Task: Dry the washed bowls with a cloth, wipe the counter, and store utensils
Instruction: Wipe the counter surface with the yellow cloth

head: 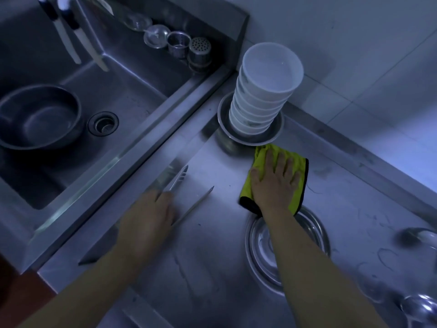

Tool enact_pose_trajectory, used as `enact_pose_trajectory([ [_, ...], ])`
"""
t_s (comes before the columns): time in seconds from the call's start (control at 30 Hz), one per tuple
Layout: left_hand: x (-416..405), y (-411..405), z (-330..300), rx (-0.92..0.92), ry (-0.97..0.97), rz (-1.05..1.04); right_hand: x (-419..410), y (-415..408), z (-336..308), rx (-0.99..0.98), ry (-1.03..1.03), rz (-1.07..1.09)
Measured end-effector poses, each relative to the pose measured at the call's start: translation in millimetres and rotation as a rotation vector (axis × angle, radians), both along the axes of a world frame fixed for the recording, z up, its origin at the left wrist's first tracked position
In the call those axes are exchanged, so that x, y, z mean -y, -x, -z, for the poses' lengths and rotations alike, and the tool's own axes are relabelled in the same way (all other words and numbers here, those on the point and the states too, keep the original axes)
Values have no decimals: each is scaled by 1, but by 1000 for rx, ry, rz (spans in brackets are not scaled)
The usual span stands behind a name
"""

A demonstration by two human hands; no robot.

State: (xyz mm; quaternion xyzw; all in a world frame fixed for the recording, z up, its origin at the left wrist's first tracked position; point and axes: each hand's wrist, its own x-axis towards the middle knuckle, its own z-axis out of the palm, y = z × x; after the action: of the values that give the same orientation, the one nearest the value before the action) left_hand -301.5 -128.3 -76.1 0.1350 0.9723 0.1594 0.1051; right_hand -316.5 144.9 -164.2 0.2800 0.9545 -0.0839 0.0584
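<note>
Sink basin (pixel 132 95), stainless steel, at left. A dark metal pot (pixel 39 117) stands upright inside it, just beside the drain (pixel 103 125). Two white-handled implements (pixel 68 39) hang over the basin's far side; their type cannot be determined. On the back ledge: a perforated metal strainer cap (pixel 199 52), a small mesh strainer basket (pixel 178 45) touching it, and two clear lids or dishes (pixel 156 35) beyond. Pale tiled wall (pixel 354 43) at right.

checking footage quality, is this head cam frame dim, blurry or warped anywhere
Head view: dim with a blue cast; the left hand is motion-blurred, while the right hand on the yellow cloth is sharper; wide-angle bending tilts the bowl stack; soft glare streaks the counter.
</note>
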Motion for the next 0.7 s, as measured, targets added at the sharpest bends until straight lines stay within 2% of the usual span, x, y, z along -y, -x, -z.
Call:
enact_pose_trajectory([
  [0.1,-52,36,3,-13,-180,5,17,-3,1,-19,15,53],
  [0.17,-89,65,9,60,-336,-67,28,-8,4,-40,-43,2],
  [0.4,-158,137,48,477,-814,-573,5,-1,12,-38,-76,-129],
  [0.6,-172,146,63,434,-996,-654,-10,14,13,-81,-107,-81],
  [0.7,-175,145,65,439,-1019,-688,-16,18,11,-85,-111,-40],
])
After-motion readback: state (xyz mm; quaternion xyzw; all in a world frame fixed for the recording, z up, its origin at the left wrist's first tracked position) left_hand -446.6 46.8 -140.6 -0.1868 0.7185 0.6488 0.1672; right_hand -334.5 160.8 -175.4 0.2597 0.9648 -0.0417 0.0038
